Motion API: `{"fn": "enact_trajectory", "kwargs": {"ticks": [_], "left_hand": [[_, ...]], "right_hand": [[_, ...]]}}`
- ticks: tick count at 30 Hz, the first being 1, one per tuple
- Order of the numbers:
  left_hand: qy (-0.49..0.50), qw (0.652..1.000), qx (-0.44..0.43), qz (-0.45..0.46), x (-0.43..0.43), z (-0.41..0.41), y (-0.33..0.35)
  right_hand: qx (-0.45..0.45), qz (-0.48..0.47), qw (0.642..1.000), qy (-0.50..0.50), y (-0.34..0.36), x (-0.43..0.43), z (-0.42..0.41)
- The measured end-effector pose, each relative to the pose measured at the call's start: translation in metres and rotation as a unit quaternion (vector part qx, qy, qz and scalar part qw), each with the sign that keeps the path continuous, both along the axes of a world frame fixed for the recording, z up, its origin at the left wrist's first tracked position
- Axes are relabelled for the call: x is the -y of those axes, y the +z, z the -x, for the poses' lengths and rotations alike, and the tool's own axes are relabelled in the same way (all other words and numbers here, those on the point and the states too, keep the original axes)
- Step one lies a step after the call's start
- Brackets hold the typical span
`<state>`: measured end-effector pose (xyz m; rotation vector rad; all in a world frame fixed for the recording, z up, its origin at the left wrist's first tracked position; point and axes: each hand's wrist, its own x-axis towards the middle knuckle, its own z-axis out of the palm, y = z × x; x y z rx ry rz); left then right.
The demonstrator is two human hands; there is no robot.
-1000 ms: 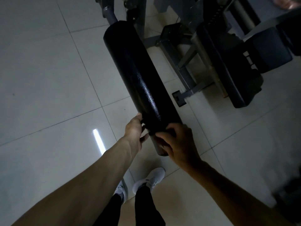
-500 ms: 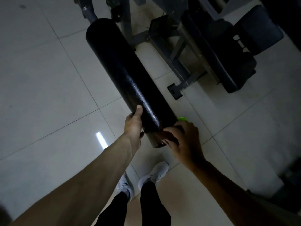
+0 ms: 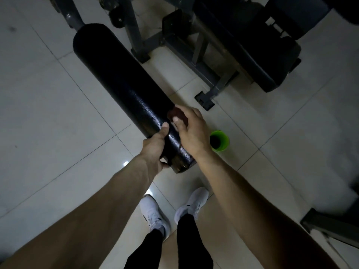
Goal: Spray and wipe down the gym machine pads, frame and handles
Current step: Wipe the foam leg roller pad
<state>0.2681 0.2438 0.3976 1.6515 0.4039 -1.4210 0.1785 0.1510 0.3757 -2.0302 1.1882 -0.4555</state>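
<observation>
A long black roller pad [image 3: 120, 80] of the gym machine runs from the upper left toward me. My left hand [image 3: 154, 147] grips its near end from the left, thumb lying on top. My right hand [image 3: 191, 131] holds a small dark reddish cloth [image 3: 177, 115] pressed against the pad's right side near that end. The pad's surface glistens close to my hands. Part of the cloth is hidden under my fingers.
A green cup-like container [image 3: 219, 141] stands on the tiled floor just right of my right hand. The machine's grey frame [image 3: 211, 92] and black seat pad [image 3: 258, 55] lie at the upper right. My white shoes [image 3: 155, 214] are below the pad's end.
My right hand has slid the cloth from the pad's end face up along its right side. The view shifted, revealing the green container on the floor. My left hand kept its grip.
</observation>
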Motion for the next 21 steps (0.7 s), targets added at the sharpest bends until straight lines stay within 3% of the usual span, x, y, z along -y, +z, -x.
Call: {"fn": "enact_trajectory", "kwargs": {"ticks": [7,10,12,17,19,21], "left_hand": [[0.025,0.999,0.030,-0.024,0.004,0.007,0.008],[0.033,0.999,0.027,-0.026,0.005,0.009,0.010],[0.036,0.999,0.023,-0.030,0.005,0.009,0.010],[0.056,0.998,-0.017,-0.010,0.002,0.005,0.005],[0.052,0.999,-0.009,-0.008,0.001,0.005,0.005],[0.030,0.999,0.011,-0.024,0.003,0.004,0.008]], "right_hand": [[0.052,0.008,0.995,0.084,0.007,-0.035,0.102],[0.061,0.003,0.997,0.045,0.002,-0.052,0.111],[0.044,0.041,0.998,0.031,-0.001,-0.064,0.091],[-0.058,0.249,0.950,0.177,-0.013,-0.082,0.054],[-0.054,0.274,0.935,0.218,-0.014,-0.072,0.068],[-0.035,0.237,0.950,0.202,-0.013,-0.065,0.083]]}}
